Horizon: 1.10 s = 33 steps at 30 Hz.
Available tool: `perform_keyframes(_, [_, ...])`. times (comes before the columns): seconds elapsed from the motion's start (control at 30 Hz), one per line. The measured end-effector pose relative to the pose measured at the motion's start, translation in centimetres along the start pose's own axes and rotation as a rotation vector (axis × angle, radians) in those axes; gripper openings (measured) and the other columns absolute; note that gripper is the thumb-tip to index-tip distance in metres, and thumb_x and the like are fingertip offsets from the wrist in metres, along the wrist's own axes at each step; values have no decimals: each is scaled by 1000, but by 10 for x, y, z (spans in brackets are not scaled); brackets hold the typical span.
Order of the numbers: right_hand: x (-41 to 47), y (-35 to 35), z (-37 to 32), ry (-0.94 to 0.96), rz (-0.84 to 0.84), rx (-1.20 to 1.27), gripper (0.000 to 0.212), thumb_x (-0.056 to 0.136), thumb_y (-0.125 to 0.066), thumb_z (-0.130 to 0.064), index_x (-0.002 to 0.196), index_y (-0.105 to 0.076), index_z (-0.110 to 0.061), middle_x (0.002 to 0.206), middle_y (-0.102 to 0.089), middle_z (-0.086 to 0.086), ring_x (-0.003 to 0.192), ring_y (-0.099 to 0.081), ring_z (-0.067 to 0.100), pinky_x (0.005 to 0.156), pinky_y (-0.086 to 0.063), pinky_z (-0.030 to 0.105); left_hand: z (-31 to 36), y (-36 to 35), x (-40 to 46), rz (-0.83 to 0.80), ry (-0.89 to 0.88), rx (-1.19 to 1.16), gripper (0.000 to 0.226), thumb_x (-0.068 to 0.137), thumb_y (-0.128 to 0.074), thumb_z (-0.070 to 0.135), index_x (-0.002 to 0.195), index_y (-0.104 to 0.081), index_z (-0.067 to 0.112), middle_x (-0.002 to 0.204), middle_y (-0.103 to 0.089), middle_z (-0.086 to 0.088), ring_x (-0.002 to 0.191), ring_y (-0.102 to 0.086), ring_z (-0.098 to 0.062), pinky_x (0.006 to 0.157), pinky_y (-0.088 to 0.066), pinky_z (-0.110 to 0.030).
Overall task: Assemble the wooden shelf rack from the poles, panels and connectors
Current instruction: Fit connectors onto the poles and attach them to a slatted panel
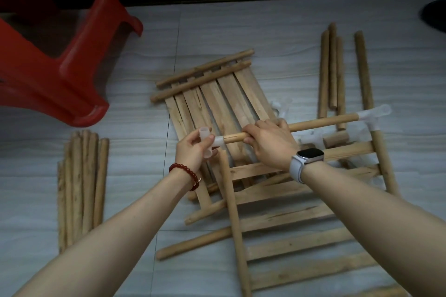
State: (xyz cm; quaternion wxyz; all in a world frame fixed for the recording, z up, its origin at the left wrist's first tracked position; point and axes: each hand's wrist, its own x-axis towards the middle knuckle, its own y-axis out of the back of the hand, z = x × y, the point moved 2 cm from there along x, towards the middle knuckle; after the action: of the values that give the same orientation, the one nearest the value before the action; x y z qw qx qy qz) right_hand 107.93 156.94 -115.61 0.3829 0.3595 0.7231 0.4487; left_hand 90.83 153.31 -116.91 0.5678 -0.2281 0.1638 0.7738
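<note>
Left hand (193, 149) pinching white connector (208, 142), right hand (270, 142) gripping pole (323, 122) (no legible writing)

Red stool (60, 55) cut off left – lower panel (313, 248) cut off bottom

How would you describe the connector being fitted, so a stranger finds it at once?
Start at the red stool, then drop to the left hand. It pinches a translucent connector capping the pole that the right hand grips. Other connectors lie farther right.

Both arms are bare. The left wrist wears a red bead bracelet (187, 174), the right wrist a white watch (304, 161).
</note>
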Motion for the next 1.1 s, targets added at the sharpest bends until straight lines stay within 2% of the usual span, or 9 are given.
perform_keyframes(0.07, [0, -1, 1, 4, -6, 7, 23, 98, -35, -34, 110, -52, -27, 97, -50, -6, 98, -48, 18, 92, -27, 38, 0, 3, 1, 24, -18, 6, 30, 87, -60, 6, 117, -59, 9, 99, -63, 1, 94, -62, -14, 80, -54, -25])
perform_keyframes(0.17, [1, -2, 1, 3, -12, 11, 22, 98, -35, -34, 109, -52, -27, 95, -48, -7, 97, -48, 18, 92, -27, 38, -1, 3, -1, 59, -63, 14, 19, 86, -62, 6, 104, -62, 11, 95, -65, -2, 83, -63, -9, 65, -54, -15])
perform_keyframes(0.33, [0, -1, 0, 5, -26, 16, 21, 98, -36, -34, 109, -52, -27, 93, -44, -9, 97, -47, 17, 92, -27, 38, -4, -4, 0, 118, -109, 38, 21, 83, -66, 12, 103, -63, 19, 100, -64, 1, 96, -61, -15, 73, -53, -22])
perform_keyframes(0.47, [0, 1, -1, -8, -47, 3, 22, 98, -35, -33, 110, -52, -26, 97, -50, -4, 98, -47, 19, 94, -26, 39, -6, -9, 0, 121, -133, 81, 26, 82, -68, 16, 108, -63, 19, 109, -63, -2, 103, -59, -17, 83, -53, -29])
perform_keyframes(0.57, [2, 2, -1, -5, -68, -9, 22, 99, -34, -31, 109, -51, -24, 92, -43, -6, 99, -47, 20, 94, -25, 40, -3, -12, 0, 70, -170, 120, 20, 83, -67, 14, 99, -63, 26, 107, -63, 0, 109, -58, -22, 90, -52, -42])
perform_keyframes(0.7, [3, 3, -3, -20, -77, -36, 22, 99, -33, -30, 110, -51, -23, 93, -40, -5, 100, -46, 21, 97, -26, 41, 0, -13, -2, -39, -217, 177, 27, 86, -62, 11, 92, -59, 37, 103, -59, 11, 109, -58, -21, 90, -52, -41])
perform_keyframes(0.9, [-1, 8, -5, -36, -114, -53, 23, 100, -32, -28, 114, -49, -22, 106, -52, 1, 103, -47, 22, 97, -28, 41, -6, -19, -2, -14, -137, 81, 19, 89, -58, 10, 96, -55, 27, 116, -56, -9, 103, -59, -31, 86, -52, -52])
perform_keyframes(1.0, [-2, 13, -4, -52, -117, -53, 22, 100, -33, -26, 115, -49, -21, 110, -53, 3, 104, -47, 23, 98, -29, 43, -8, -22, -3, -64, -113, 47, 18, 89, -58, 12, 98, -54, 28, 119, -54, -8, 102, -61, -30, 81, -55, -45])
perform_keyframes(1.1, [-4, 18, 1, -62, -121, -39, 22, 100, -33, -24, 114, -50, -19, 110, -52, 4, 102, -47, 22, 92, -28, 38, -11, -24, -6, -193, -84, -59, 31, 88, -58, 5, 106, -51, 30, 122, -52, -7, 91, -67, -24, 75, -58, -35])
